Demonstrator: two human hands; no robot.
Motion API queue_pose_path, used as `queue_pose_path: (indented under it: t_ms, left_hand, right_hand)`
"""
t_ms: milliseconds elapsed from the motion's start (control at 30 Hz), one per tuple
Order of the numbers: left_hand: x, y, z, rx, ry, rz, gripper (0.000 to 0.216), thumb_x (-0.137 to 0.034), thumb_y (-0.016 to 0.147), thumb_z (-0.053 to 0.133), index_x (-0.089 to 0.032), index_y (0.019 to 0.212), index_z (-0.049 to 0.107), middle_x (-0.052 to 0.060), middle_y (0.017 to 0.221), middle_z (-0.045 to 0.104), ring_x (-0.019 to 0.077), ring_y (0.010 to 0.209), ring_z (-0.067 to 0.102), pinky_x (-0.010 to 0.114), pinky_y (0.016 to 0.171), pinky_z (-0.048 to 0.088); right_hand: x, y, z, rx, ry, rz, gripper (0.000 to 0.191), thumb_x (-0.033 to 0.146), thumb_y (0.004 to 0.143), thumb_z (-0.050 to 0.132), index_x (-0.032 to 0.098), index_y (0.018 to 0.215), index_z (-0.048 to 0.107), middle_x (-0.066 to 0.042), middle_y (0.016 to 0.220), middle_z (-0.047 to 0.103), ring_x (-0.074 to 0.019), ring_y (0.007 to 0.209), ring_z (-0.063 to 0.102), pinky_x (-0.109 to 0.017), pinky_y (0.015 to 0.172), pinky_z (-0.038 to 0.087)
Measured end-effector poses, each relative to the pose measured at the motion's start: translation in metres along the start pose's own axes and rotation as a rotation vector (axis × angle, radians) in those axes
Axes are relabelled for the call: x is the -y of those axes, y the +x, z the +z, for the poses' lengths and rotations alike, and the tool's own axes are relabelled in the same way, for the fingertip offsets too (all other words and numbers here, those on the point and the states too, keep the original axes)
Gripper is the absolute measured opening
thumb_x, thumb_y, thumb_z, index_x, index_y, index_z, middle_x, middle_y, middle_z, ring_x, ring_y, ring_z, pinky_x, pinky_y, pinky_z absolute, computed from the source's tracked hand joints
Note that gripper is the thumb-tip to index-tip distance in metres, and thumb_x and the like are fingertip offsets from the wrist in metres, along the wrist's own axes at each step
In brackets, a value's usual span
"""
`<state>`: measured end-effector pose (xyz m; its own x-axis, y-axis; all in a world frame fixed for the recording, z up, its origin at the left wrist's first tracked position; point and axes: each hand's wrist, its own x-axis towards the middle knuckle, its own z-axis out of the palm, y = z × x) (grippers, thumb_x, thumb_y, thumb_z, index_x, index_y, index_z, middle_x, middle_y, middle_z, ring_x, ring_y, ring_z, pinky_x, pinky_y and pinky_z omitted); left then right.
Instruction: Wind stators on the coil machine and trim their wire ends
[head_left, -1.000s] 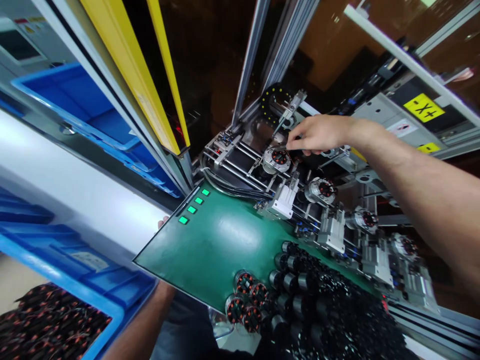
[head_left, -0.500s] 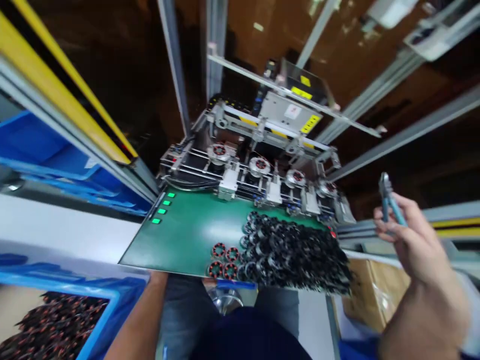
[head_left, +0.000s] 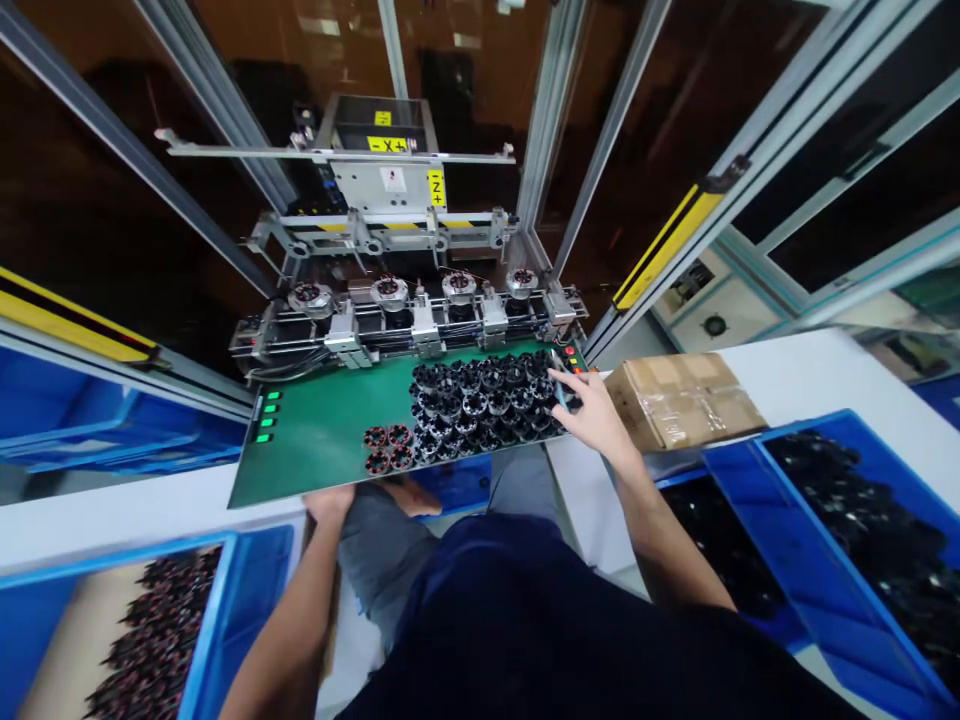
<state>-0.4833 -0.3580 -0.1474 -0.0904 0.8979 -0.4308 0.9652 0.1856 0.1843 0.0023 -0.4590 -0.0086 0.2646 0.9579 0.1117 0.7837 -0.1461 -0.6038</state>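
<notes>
My right hand (head_left: 592, 415) is at the right end of the green work surface (head_left: 315, 420), with thumb and index finger around small cutting pliers (head_left: 560, 392) with light blue handles. The pliers' jaws point up and away, beside a block of black ring-shaped motor parts (head_left: 476, 403) packed in stacked rows. Several rings with red-orange windings (head_left: 388, 448) lie flat at the left of that block. My left hand (head_left: 330, 503) is low at the front edge of the surface, near my thigh; its fingers are mostly hidden.
Behind the surface stands a machine (head_left: 390, 190) with round fixtures in a row. At right are a taped cardboard box (head_left: 686, 395) and a blue bin (head_left: 847, 425) of black parts. A blue bin (head_left: 232, 600) of red-black parts is at left. Yellow-striped posts (head_left: 667, 245) flank the machine.
My right hand has come down and inward with the pliers, from raised at the right to the end of the black parts. The view has swung right. My left hand stays low.
</notes>
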Motion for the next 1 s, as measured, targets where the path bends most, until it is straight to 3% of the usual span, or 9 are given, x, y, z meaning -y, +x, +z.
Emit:
queue_pose_path:
  t_ms: [133,233,400,467,567,700,833,933,1000]
  left_hand:
    - [0.002,-0.027,0.030,0.001,0.004,-0.046,0.059,-0.055,0.113,0.074,-0.015,0.155,0.073,0.020,0.176,0.063,0.0425,0.172,0.051,0.070,0.145,0.036]
    - [0.008,-0.050,0.044,0.113,-0.085,0.071,0.072,-0.056,0.110,0.066,-0.011,0.166,0.065,0.024,0.182,0.059,0.0410,0.177,0.045,0.063,0.150,0.027]
    - [0.030,-0.080,0.028,0.485,-0.326,0.286,0.113,-0.092,0.084,0.064,-0.014,0.166,0.068,0.021,0.175,0.068,0.0414,0.165,0.065,0.048,0.142,0.048]
    - [0.040,-0.084,-0.001,0.577,-0.401,0.339,0.120,-0.099,0.079,0.065,-0.019,0.168,0.067,0.018,0.172,0.072,0.0409,0.160,0.071,0.049,0.139,0.053]
    - [0.049,-0.070,-0.074,0.555,-0.497,0.392,0.109,-0.095,0.093,0.065,-0.026,0.177,0.058,0.014,0.168,0.077,0.0352,0.152,0.077,0.048,0.136,0.057]
    - [0.025,-0.006,-0.196,0.129,-0.534,0.459,0.096,-0.092,0.098,0.064,-0.023,0.164,0.068,0.014,0.137,0.090,0.0368,0.128,0.086,0.052,0.126,0.063]
    - [-0.027,0.094,-0.275,-0.231,-0.139,0.396,0.081,-0.071,0.110,0.054,-0.017,0.170,0.065,0.017,0.150,0.085,0.0364,0.141,0.080,0.047,0.128,0.059]
    - [-0.057,0.164,-0.291,-0.278,-0.025,0.330,0.081,-0.057,0.110,0.063,-0.015,0.179,0.058,0.027,0.167,0.072,0.0458,0.161,0.066,0.057,0.138,0.048]
    - [-0.067,0.199,-0.289,-0.257,0.039,0.292,0.077,-0.057,0.112,0.062,-0.018,0.178,0.060,0.029,0.167,0.070,0.0488,0.160,0.065,0.060,0.135,0.049]
  right_hand:
    - [0.016,0.011,0.029,-0.009,-0.091,-0.041,0.073,0.039,0.094,0.076,0.036,0.167,0.075,-0.018,0.151,0.060,-0.0421,0.146,0.062,-0.063,0.132,0.055]
    - [0.027,0.019,0.051,-0.012,-0.206,-0.056,0.068,0.042,0.101,0.075,0.032,0.168,0.075,-0.020,0.164,0.059,-0.0449,0.149,0.058,-0.065,0.132,0.054]
    - [0.026,0.021,0.070,0.040,-0.376,-0.079,0.062,0.048,0.118,0.056,0.027,0.175,0.067,-0.019,0.186,0.052,-0.0470,0.171,0.043,-0.076,0.142,0.034]
    - [0.026,0.026,0.062,0.049,-0.387,-0.096,0.064,0.051,0.118,0.055,0.024,0.175,0.065,-0.021,0.186,0.052,-0.0485,0.172,0.041,-0.078,0.142,0.034]
    - [0.048,0.054,0.037,0.032,-0.367,-0.228,0.071,0.058,0.117,0.058,0.020,0.176,0.064,-0.024,0.180,0.056,-0.0484,0.167,0.046,-0.072,0.138,0.043]
    - [0.129,0.134,0.021,0.112,-0.322,-0.462,0.072,0.055,0.116,0.060,0.020,0.178,0.059,-0.021,0.163,0.071,-0.0406,0.149,0.065,-0.061,0.131,0.055]
    - [0.232,0.230,0.072,0.333,-0.365,-0.452,0.075,0.042,0.117,0.058,0.022,0.187,0.041,-0.016,0.143,0.085,-0.0354,0.131,0.081,-0.052,0.117,0.064]
    - [0.280,0.284,0.131,0.450,-0.519,-0.323,0.071,0.028,0.115,0.059,0.018,0.184,0.044,-0.024,0.156,0.078,-0.0380,0.144,0.078,-0.050,0.121,0.061]
    - [0.293,0.308,0.162,0.539,-0.571,-0.251,0.063,0.018,0.111,0.062,0.013,0.173,0.056,-0.025,0.150,0.081,-0.0353,0.135,0.084,-0.044,0.117,0.063]
